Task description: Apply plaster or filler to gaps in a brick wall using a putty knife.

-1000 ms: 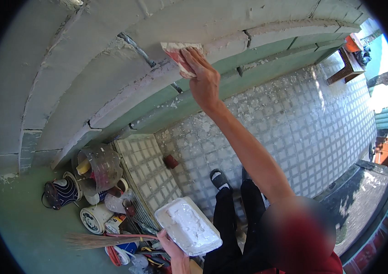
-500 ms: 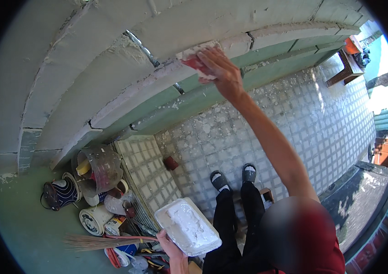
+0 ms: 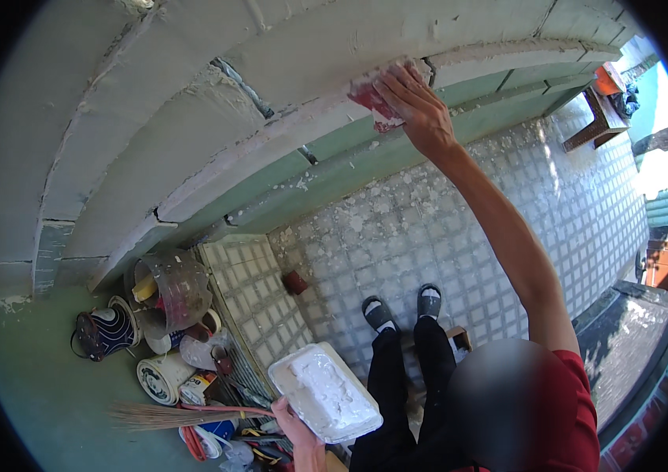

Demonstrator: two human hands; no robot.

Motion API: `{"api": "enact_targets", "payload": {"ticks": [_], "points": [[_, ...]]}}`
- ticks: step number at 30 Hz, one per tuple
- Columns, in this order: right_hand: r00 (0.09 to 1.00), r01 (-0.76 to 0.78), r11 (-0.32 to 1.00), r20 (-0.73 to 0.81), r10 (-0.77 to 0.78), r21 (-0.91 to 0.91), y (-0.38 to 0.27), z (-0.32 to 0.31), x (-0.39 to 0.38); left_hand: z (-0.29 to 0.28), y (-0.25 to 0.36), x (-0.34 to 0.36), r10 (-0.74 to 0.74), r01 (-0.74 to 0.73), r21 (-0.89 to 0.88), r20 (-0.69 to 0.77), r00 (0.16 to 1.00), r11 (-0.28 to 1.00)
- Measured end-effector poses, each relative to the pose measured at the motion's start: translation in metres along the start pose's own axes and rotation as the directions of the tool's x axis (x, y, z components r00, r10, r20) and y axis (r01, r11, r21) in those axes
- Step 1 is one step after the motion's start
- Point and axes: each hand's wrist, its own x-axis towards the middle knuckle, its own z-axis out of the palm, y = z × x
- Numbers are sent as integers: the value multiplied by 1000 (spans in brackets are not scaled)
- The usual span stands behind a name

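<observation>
In my left hand [image 3: 296,429] is the edge of a white rectangular tray [image 3: 293,387], held low in front of me. White paste [image 3: 334,389] lies thick inside it. My right arm reaches out to the wall, and my right hand [image 3: 420,106] is closed on a red flat spreader [image 3: 377,101] smeared with white paste. The spreader rests against the pale projecting ledge [image 3: 259,145] of the wall. Dark gaps show at some of the ledge's joints.
Beside the tiled step [image 3: 251,283] at the left are a straw broom [image 3: 157,417], a lidded bucket [image 3: 162,377], a clear plastic bin [image 3: 176,287] and other clutter. White flecks dot the tiled floor [image 3: 499,212]. A brown table [image 3: 601,118] stands far right.
My right hand and the spreader have slid rightward along the ledge, away from the wider gap. My left hand and the tray have stayed nearly in place.
</observation>
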Motion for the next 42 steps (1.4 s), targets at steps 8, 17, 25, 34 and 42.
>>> {"api": "enact_targets", "payload": {"ticks": [8, 17, 25, 34, 42], "points": [[989, -29, 999, -147, 25, -28, -1, 13, 25, 5, -12, -4, -26, 25, -65, -10, 1000, 998], [573, -598, 622, -274, 773, 505, -52, -6, 26, 10, -5, -17, 10, -12, -27, -67, 998, 1000], [723, -454, 739, -278, 632, 499, -138, 46, 67, -3, -6, -8, -12, 10, -41, -64, 998, 999], [434, -680, 550, -337, 835, 485, -80, 6, 63, -4, 4, -4, 13, -13, -17, -46, 999, 1000], [780, -442, 736, -187, 598, 512, -158, 51, 63, -16, 13, 2, 24, -24, 6, -19, 1000, 1000]]}}
